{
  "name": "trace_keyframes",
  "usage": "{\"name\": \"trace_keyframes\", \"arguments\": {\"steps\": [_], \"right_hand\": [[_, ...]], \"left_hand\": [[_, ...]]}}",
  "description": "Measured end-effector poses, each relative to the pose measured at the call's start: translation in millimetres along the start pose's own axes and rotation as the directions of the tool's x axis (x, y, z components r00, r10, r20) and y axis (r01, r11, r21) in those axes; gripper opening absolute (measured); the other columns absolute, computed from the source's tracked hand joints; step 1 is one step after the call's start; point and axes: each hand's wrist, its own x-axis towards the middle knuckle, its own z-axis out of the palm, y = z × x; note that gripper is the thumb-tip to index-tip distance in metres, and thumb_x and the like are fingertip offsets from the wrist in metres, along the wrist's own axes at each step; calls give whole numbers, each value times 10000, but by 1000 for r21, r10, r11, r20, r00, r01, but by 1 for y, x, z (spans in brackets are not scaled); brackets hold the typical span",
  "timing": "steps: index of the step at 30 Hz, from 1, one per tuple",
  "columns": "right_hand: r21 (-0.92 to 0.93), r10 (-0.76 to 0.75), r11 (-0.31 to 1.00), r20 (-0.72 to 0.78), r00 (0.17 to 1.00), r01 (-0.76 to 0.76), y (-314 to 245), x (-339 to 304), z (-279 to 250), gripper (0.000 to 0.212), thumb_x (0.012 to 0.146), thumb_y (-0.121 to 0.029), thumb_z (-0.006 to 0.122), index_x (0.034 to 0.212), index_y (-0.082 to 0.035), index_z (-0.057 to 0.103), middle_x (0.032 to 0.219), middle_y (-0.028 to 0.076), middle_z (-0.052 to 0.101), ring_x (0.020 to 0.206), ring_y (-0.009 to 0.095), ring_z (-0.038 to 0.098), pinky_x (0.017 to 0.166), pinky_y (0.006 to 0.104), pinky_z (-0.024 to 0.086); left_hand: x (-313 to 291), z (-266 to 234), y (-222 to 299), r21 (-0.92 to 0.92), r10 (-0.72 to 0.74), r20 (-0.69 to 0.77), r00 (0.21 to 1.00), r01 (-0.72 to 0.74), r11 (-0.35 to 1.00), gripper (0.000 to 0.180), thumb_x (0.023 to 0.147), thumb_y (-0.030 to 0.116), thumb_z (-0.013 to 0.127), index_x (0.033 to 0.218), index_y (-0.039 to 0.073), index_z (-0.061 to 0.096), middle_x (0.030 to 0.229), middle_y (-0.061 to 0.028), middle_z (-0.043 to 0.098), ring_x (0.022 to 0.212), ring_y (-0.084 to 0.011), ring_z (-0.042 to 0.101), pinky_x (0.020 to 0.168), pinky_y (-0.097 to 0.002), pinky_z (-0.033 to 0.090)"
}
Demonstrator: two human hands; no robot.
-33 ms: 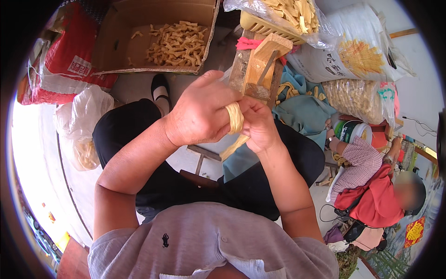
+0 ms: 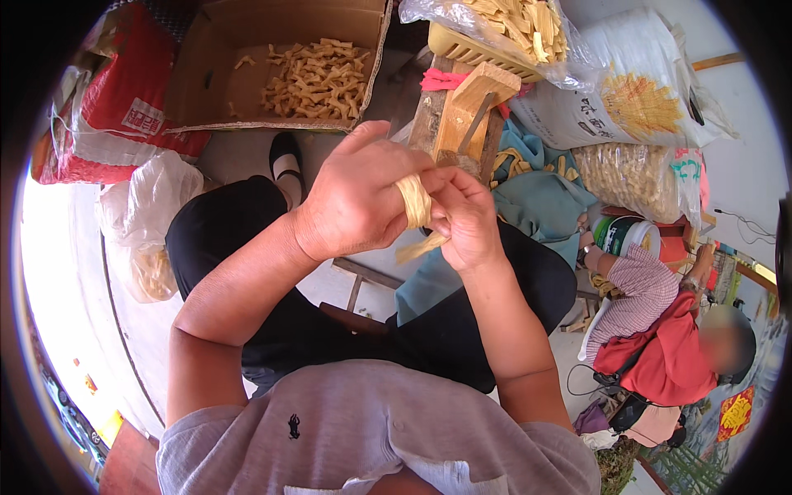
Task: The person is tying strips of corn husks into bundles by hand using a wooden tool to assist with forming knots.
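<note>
A pale yellow, flat, pliable strip point(image 2: 415, 203), which looks like tofu skin, is wrapped around the fingers of my left hand point(image 2: 356, 198). That hand is closed, with the back turned up and the thumb raised. My right hand point(image 2: 469, 216) pinches the strip beside the loop, its fingertips close against my left fingers. A loose tail of the strip hangs out below my right fingers. Where the strip's other end lies I cannot make out. Both hands are above my lap, near the end of a wooden stand point(image 2: 462, 124).
A cardboard box point(image 2: 219, 107) with many short knotted yellow pieces stands ahead left. A yellow basket point(image 2: 470, 51) of flat strips tops the wooden stand. Sacks point(image 2: 652, 91), a bag of knotted pieces point(image 2: 623, 177) and teal cloth point(image 2: 540, 202) lie right. A person in red point(image 2: 668, 338) sits farther right.
My right hand has shifted slightly right and its fingers have rolled over the strip. The strip's tail has swung a little to the right, and the loop is tilted more.
</note>
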Motion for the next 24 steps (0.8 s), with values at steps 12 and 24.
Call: {"name": "trace_keyframes", "arguments": {"steps": [12, 24], "right_hand": [[-949, -348, -4, 298, 889, 317, 3, -4, 8, 239, 897, -263, 611, 816, -39, 589, 663, 118, 616, 581, 275, 611, 529, 360, 469], [-208, 165, 969, 155, 974, -131, -19, -10, 3, 516, 966, -463, 460, 779, -4, 602, 608, -42, 419, 507, 38, 290, 455, 214, 210]], "left_hand": [[-20, 13, 1, -157, -363, 291, 885, 419, 894, 100, 769, -56, 619, 861, -43, 656, 1134, -173, 618, 963, -298, 637, 823, -344, 516], [1, -24, -11, -787, -662, 310, 683, 575, 224, 244, 842, 172, 685, 969, -35, 657, 990, -115, 636, 905, -188, 620, 783, -304, 505]]}}
